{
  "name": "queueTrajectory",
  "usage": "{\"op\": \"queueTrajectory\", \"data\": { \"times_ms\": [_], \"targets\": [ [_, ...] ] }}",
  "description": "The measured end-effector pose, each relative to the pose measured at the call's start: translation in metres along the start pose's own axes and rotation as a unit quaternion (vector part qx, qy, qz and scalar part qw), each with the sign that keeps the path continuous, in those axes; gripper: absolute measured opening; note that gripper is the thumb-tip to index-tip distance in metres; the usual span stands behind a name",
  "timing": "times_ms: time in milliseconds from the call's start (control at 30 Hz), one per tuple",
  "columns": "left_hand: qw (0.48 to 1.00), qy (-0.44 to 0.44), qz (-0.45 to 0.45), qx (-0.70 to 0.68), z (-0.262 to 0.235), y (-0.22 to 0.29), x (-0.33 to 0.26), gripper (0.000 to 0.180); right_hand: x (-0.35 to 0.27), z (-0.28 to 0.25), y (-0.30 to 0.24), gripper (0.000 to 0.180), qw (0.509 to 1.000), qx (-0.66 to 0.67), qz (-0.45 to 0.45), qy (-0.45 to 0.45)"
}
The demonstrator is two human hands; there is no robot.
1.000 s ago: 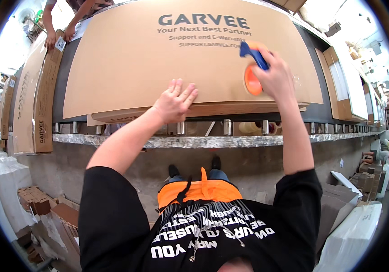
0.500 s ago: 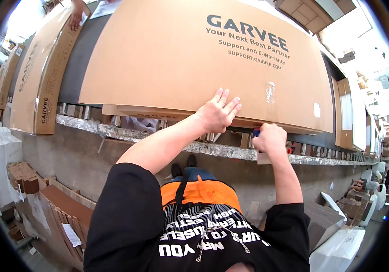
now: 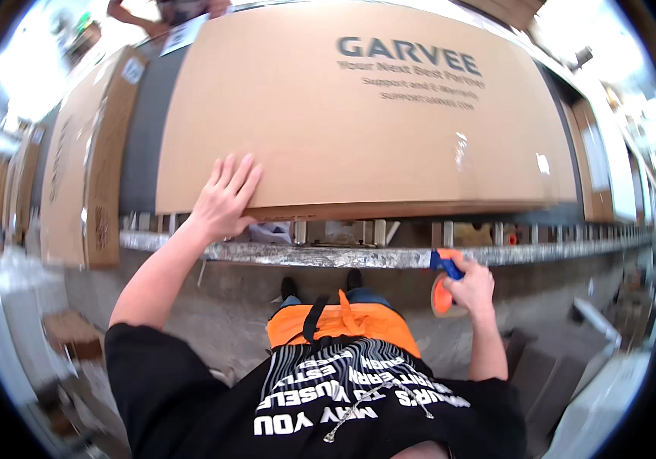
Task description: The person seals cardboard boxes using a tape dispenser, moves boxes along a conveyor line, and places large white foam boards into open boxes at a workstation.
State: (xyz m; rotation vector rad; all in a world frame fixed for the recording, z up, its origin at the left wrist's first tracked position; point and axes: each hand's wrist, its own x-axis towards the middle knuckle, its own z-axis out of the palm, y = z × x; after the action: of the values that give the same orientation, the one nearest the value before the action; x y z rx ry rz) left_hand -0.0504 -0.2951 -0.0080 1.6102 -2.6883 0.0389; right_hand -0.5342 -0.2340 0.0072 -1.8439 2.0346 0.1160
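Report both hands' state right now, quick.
Left hand: open, resting on the large cardboard box near its front edge.
Right hand: closed, holding the blue-and-orange tape dispenser.

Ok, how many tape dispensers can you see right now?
1: a blue and orange tape dispenser in the right hand, by the metal rail. Others could be hidden from this view.

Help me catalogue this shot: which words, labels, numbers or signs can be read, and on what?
Wording isn't copied here, only located.
Large cardboard carton: four dark lines; top one clear, the rest smaller, softer.
Black top: white lettering, upside down, partly folded.
Left-hand cardboard carton: dark print, too blurred to read.
White label there: too small.
White sheet: any print unreadable.
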Motion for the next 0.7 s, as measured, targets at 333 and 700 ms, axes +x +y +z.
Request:
{"op": "queueTrajectory", "data": {
  "times_ms": [333,700],
  "targets": [
    [0.974,0.205,0.048,-0.087,0.040,-0.033,-0.017,0.080,0.048,-0.073,-0.278,0.042,0.930,0.093,-0.252,0.251],
    [0.923,0.343,-0.010,-0.174,0.066,-0.034,-0.034,0.060,0.053,-0.007,-0.387,0.030,0.980,-0.109,-0.168,-0.006]
  ]
}}
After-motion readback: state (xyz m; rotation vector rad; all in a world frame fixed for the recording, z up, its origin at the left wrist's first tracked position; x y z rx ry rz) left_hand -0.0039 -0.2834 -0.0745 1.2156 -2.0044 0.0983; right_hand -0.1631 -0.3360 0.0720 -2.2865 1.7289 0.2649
